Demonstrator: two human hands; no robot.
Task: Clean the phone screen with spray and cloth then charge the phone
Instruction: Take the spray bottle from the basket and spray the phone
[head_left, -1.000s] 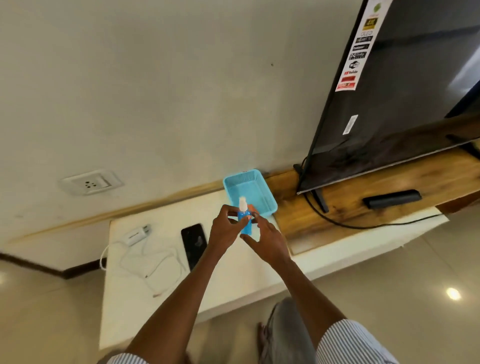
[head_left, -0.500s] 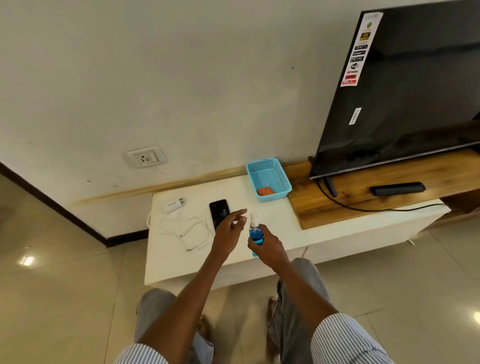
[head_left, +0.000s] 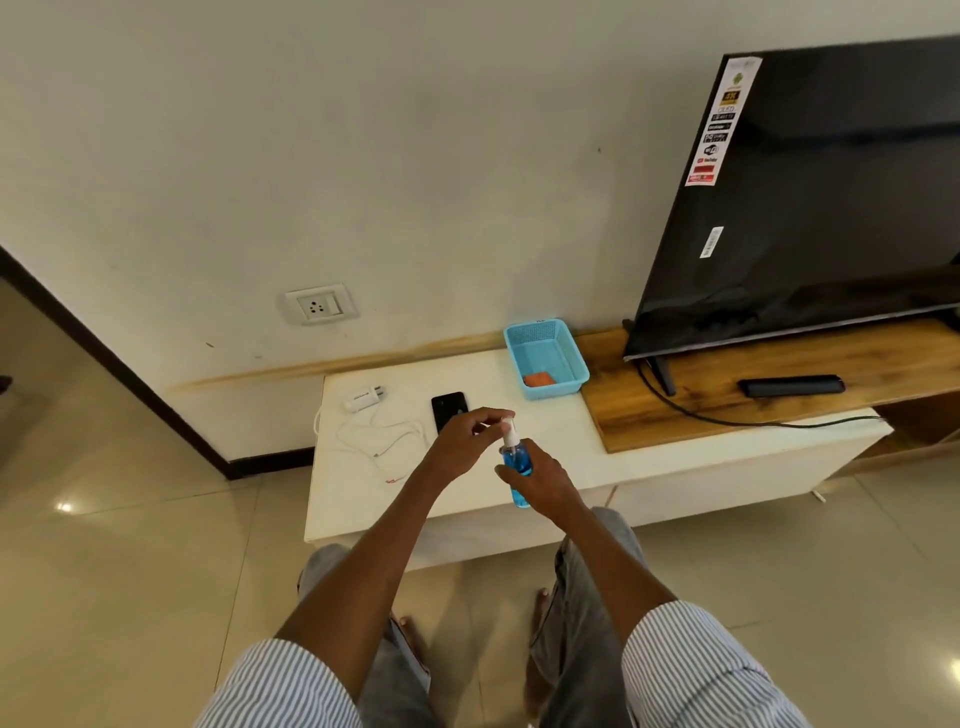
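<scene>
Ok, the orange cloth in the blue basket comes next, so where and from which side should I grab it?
Pinch the cloth at its top face, coming straight down. It lies flat in the near end of the basket, whose walls block any sideways approach.

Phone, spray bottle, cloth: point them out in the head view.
phone (head_left: 447, 407): head view, on the upper screen, above the left hand.
spray bottle (head_left: 516, 460): head view, on the blue body, held by the right hand.
cloth (head_left: 538, 380): head view, on the orange patch in the blue basket.
</scene>
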